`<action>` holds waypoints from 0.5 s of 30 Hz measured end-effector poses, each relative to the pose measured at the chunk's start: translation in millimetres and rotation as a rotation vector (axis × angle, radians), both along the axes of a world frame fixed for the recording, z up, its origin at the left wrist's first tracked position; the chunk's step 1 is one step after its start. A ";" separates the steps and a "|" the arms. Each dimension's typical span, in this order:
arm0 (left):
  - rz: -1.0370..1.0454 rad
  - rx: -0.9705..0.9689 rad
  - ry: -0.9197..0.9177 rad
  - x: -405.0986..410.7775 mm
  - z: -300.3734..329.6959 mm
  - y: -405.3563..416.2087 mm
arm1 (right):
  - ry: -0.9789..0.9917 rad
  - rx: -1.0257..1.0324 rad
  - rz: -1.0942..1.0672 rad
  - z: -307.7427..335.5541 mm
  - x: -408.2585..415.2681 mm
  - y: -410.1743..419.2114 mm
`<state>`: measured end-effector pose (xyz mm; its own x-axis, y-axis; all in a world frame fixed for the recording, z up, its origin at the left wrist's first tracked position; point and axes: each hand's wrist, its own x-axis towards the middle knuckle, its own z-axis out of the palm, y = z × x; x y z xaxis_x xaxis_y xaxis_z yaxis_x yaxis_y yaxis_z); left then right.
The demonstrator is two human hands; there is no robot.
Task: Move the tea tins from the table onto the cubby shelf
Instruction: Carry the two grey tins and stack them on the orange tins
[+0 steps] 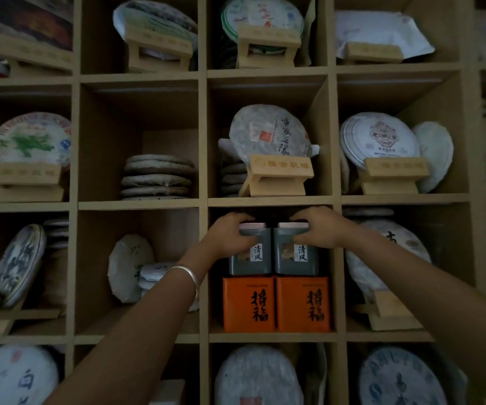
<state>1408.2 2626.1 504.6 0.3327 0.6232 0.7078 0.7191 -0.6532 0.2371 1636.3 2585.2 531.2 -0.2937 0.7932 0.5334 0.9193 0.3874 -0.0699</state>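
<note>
- Dim, wall-filling cubby shelf of pale wood, its compartments crowded with wrapped tea cakes.
- Seen in the middle compartment: two grey-green tea tins, the left tin and the right tin, side by side and touching, stacked on two orange tins.
- Left hand curled over the left tin's top front corner, fingers over the lid, thumb on the front face; silver bangle on that wrist.
- Right hand clamped likewise on the right tin's top, fingers wrapped over the lid.
- Little headroom left above the lids, possibly none; too dark to tell.
- Directly overhead: inscribed tea cake propped on a wooden stand.
- Left neighbour: wrapped cakes leaning against a small pile.
- Right neighbour: large cake on a stand, partly hidden behind the right forearm.
</note>
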 end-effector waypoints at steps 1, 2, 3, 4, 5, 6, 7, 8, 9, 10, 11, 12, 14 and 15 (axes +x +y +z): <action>-0.002 0.000 0.009 0.2 0.6 -0.5 | 0.011 -0.005 -0.003 -0.3 -0.1 1.0; -0.003 -0.005 0.016 0.1 0.9 -0.7 | 0.021 -0.012 -0.007 -1.2 -0.3 2.0; -0.005 -0.016 0.020 -0.1 1.3 -0.8 | 0.028 -0.019 -0.009 -2.3 -0.7 3.3; -0.007 -0.025 0.025 -0.3 1.4 -0.8 | 0.032 -0.023 -0.010 -3.6 -1.0 4.8; -0.009 -0.030 0.034 -0.6 1.7 -0.6 | 0.036 -0.025 -0.013 -4.6 -1.1 6.3; -0.010 -0.034 0.047 -0.8 2.0 -0.2 | 0.043 -0.027 -0.016 -5.3 -1.1 7.7; -0.010 -0.042 0.060 -1.3 2.0 0.5 | 0.050 -0.028 -0.020 -5.3 -0.8 9.1; -0.010 -0.052 0.070 -1.5 2.1 1.0 | 0.055 -0.030 -0.022 -4.7 -0.5 10.5; -0.009 -0.061 0.075 -1.9 2.2 1.6 | 0.058 -0.032 -0.025 -4.1 0.0 11.4; -0.008 -0.068 0.075 -2.4 2.3 2.4 | 0.058 -0.035 -0.029 -3.6 0.3 12.1; -0.009 -0.075 0.072 -2.8 2.6 3.3 | 0.054 -0.035 -0.032 -3.3 0.6 12.4; -0.011 -0.085 0.068 -3.2 2.7 4.0 | 0.048 -0.031 -0.031 -3.3 1.2 12.7; -0.018 -0.108 0.062 -3.0 2.9 4.3 | 0.042 -0.022 -0.024 -4.1 2.3 13.0; -0.020 -0.115 0.061 -2.9 3.2 4.3 | 0.044 -0.021 -0.020 -4.4 2.6 12.6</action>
